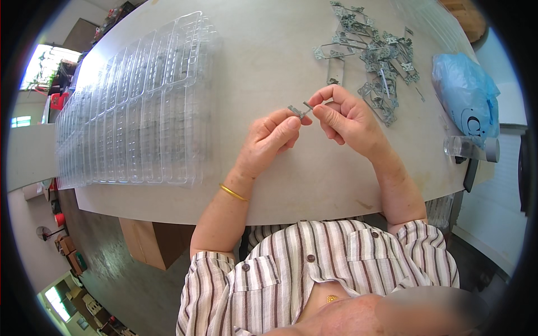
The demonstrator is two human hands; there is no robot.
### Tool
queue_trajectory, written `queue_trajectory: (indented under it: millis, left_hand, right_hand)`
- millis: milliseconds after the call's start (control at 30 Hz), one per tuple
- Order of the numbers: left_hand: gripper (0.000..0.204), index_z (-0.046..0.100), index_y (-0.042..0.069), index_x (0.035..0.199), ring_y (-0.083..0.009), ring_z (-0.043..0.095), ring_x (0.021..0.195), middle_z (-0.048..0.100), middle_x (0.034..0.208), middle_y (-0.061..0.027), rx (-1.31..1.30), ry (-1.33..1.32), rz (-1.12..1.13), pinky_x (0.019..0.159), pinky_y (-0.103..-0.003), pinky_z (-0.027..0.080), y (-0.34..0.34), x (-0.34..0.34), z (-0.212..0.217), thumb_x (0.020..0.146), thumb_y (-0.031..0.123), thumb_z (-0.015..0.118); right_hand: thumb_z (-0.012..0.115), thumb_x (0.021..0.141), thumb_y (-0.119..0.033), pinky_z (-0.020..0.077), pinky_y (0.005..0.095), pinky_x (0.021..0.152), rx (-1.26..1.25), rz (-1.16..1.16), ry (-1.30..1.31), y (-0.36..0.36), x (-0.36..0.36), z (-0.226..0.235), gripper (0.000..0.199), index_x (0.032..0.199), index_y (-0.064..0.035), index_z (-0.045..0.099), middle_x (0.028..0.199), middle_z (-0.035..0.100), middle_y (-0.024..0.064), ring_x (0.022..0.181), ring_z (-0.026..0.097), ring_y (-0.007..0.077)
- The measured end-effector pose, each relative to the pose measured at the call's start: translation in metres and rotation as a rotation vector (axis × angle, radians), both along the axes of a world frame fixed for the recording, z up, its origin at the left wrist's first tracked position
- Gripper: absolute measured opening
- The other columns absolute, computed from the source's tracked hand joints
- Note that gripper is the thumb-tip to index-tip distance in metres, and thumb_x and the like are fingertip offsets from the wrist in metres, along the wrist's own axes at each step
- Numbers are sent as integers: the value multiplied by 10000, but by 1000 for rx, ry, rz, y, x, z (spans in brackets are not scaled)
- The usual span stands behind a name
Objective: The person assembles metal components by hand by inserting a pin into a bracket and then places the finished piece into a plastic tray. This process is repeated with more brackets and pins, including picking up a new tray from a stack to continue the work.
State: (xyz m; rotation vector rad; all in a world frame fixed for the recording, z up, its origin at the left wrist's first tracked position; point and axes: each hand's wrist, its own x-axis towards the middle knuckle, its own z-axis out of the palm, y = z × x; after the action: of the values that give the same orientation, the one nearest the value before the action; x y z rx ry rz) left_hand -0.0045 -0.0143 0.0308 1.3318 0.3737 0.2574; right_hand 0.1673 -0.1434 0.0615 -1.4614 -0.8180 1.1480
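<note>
Above the middle of the table, my two hands come together around a small grey metal bracket (296, 111). My left hand (271, 134) pinches it between thumb and forefinger. Thumb and forefinger of my right hand (348, 119) are closed at its right end, on a short thin metal piece (307, 105); whether that piece is joined to the bracket I cannot tell. A loose heap of similar grey metal brackets (380, 53) lies beyond my right hand, some with long thin arms.
Stacked clear plastic trays (193, 84) with many narrow compartments cover the table's left side. At the right edge are a blue plastic bag (465, 95) and a clear bottle (468, 148) on its side. A cardboard box (147, 241) stands below the table's front edge.
</note>
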Motion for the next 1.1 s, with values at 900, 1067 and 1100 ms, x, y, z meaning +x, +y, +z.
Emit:
queue_trajectory:
  millis: [900, 1067, 1100]
  left_hand:
    - [528, 641, -18, 1054, -79, 377, 485, 515, 639, -38, -301, -1, -15, 474, -219, 289, 1, 1, -4, 1038, 456, 408]
    - [521, 635, -19, 1072, -86, 382, 488, 526, 644, -60, -299, -32, -30, 485, -229, 310, -1, 3, -5, 1050, 439, 387]
    - [524, 633, -20, 1076, -88, 383, 488, 527, 642, -66, -294, -36, -30, 490, -231, 317, -1, 3, -5, 1052, 439, 381]
  right_hand:
    - [625, 996, -134, 461, 204, 513, 352, -178, 2, 2, -2, -12, 88, 1000, -68, 567, 776, 684, 35, 600, 604, 69]
    - [675, 954, -65, 505, 222, 547, 445, -167, -108, 2, -10, -22, 108, 1015, -59, 586, 861, 713, 45, 651, 640, 85]
    - [695, 936, -53, 513, 231, 549, 485, -192, -189, 2, -12, -24, 121, 1005, -54, 596, 871, 716, 44, 652, 641, 88]
